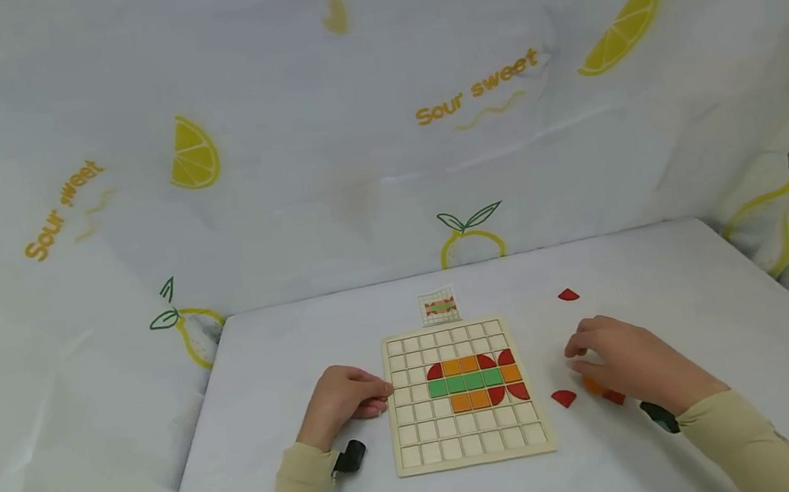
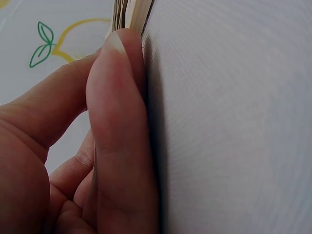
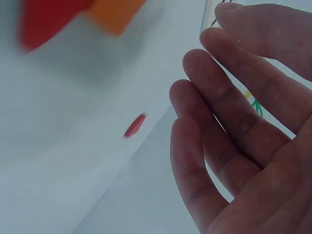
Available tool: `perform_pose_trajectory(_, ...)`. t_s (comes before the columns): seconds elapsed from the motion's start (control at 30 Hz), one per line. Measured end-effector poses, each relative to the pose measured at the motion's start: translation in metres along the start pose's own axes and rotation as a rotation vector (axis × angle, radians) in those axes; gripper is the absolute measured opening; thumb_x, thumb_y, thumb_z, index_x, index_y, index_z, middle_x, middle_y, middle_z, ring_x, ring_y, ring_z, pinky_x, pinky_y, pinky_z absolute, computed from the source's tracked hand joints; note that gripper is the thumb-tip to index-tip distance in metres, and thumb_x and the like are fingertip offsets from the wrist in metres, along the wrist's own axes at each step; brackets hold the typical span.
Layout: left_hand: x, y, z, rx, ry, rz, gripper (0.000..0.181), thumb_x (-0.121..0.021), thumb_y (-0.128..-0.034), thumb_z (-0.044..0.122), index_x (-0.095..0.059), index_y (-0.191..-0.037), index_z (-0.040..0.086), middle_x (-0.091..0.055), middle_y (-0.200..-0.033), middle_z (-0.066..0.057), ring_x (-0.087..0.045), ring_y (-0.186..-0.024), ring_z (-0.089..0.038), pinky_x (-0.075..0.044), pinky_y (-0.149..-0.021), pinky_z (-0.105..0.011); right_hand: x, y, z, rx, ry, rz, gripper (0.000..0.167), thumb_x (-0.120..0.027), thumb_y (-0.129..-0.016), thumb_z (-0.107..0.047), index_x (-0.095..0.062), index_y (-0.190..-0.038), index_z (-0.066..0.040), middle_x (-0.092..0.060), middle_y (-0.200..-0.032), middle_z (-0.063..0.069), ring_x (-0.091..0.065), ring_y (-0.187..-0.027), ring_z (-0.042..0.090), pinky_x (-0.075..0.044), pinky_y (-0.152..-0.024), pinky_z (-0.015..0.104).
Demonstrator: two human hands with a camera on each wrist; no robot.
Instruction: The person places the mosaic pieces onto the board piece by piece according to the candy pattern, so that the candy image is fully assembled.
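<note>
A pale wooden grid board (image 1: pixel 431 451) lies flat on the white-covered table. Red, orange and green pieces (image 1: pixel 465 382) fill part of its grid. At the board's left edge, my left hand (image 1: pixel 346 396) pinches the rim with thumb and forefinger; the left wrist view shows the fingertips on the board's side (image 2: pixel 139 14). My right hand (image 1: pixel 626 360) hovers right of the board, fingers loosely bent and holding nothing. Under and beside it lie an orange piece (image 1: pixel 593 386) and a red piece (image 1: pixel 614 397), both partly hidden in the head view. Another red quarter-round piece (image 1: pixel 564 398) lies nearer the board.
Behind the board lies a small pattern card (image 1: pixel 438 307) with a similar coloured design. A single red piece (image 1: pixel 569 295) is farther back on the right. White cloth with lemon prints (image 1: pixel 461 178) hangs behind the table.
</note>
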State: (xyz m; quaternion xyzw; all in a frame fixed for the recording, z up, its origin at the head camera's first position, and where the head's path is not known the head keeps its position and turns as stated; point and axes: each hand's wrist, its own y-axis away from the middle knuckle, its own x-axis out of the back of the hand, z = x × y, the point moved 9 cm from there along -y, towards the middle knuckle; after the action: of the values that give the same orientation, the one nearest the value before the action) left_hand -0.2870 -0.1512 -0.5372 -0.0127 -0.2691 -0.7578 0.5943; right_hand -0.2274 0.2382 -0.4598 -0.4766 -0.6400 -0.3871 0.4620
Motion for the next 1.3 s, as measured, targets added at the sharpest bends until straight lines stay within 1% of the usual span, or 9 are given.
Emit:
perform_pose_trajectory(0.13,0.009,0.002,-0.002,0.008,0.002,0.027,0.016,-0.088,-0.089,0.019,-0.083,-0.096,0.006,-0.082,-0.082,-0.004,-0.073,-0.066,-0.007,-0.066,-0.067,-0.024,0.004,0.01,0.014,-0.002,-0.007,0.027,0.01,-0.086,-0.093,-0.023,-0.081,-0.1,-0.018,-0.069,-0.098,-0.007,-0.067,-0.098,0.02,-0.065,-0.082,0.043)
perform_pose_trajectory(0.3,0.013,0.003,-0.001,0.009,0.003,0.03,0.017,-0.089,-0.0881,0.02,-0.083,-0.096,0.006,-0.082,-0.081,-0.005,-0.073,-0.065,-0.007,-0.066,-0.067,-0.023,0.002,0.02,0.03,-0.01,-0.003,0.031,0.013,-0.09,-0.089,-0.024,-0.081,-0.097,-0.019,-0.07,-0.095,-0.011,-0.068,-0.095,0.019,-0.066,-0.083,0.045)
perform_pose_trajectory(0.4,0.014,0.003,0.0,0.005,0.005,0.03,0.017,-0.089,-0.0886,0.02,-0.084,-0.096,0.006,-0.082,-0.082,-0.006,-0.073,-0.066,-0.008,-0.066,-0.067,-0.023,0.002,0.021,0.038,-0.001,-0.013,0.036,0.013,-0.089,-0.089,-0.023,-0.081,-0.098,-0.019,-0.07,-0.094,-0.012,-0.068,-0.094,0.018,-0.065,-0.083,0.045)
perform_pose_trajectory(0.5,0.015,0.002,0.001,0.003,0.009,0.033,0.016,-0.087,-0.09,0.019,-0.084,-0.097,0.005,-0.082,-0.084,-0.006,-0.074,-0.066,-0.008,-0.065,-0.066,-0.022,0.003,0.017,0.045,0.011,-0.029,0.04,0.013,-0.088,-0.09,-0.021,-0.081,-0.1,-0.018,-0.071,-0.095,-0.011,-0.069,-0.094,0.018,-0.065,-0.084,0.044)
perform_pose_trajectory(0.7,0.014,0.0,0.002,0.002,0.011,0.035,0.015,-0.085,-0.0922,0.018,-0.083,-0.099,0.004,-0.083,-0.087,-0.006,-0.075,-0.068,-0.008,-0.065,-0.066,-0.022,0.008,-0.005,0.055,0.036,-0.058,0.059,0.014,-0.085,-0.091,-0.017,-0.081,-0.104,-0.013,-0.073,-0.098,-0.007,-0.071,-0.093,0.02,-0.065,-0.085,0.047)
perform_pose_trajectory(0.9,0.01,-0.002,0.001,0.011,0.001,0.028,0.017,-0.087,-0.0901,0.019,-0.083,-0.098,0.005,-0.083,-0.085,-0.005,-0.075,-0.068,-0.009,-0.066,-0.066,-0.023,0.012,-0.034,0.068,0.051,-0.052,0.057,0.018,-0.083,-0.093,-0.015,-0.08,-0.109,-0.009,-0.074,-0.099,-0.003,-0.07,-0.094,0.022,-0.065,-0.088,0.05)
perform_pose_trajectory(1.13,0.002,-0.003,0.001,0.002,0.01,-0.001,0.016,-0.086,-0.0907,0.018,-0.082,-0.098,0.005,-0.083,-0.087,-0.005,-0.074,-0.068,-0.008,-0.065,-0.066,-0.022,0.018,-0.064,0.086,0.03,-0.04,0.041,0.024,-0.081,-0.094,-0.013,-0.079,-0.117,-0.004,-0.075,-0.102,0.006,-0.069,-0.097,0.029,-0.065,-0.09,0.055)
perform_pose_trajectory(1.3,-0.001,-0.001,0.001,-0.01,0.013,-0.013,0.015,-0.085,-0.0915,0.017,-0.083,-0.098,0.004,-0.083,-0.087,-0.006,-0.074,-0.066,-0.007,-0.066,-0.066,-0.022,0.016,-0.083,0.094,0.031,-0.057,0.019,0.025,-0.079,-0.094,-0.009,-0.078,-0.119,-0.004,-0.075,-0.104,0.008,-0.069,-0.098,0.03,-0.064,-0.092,0.056)
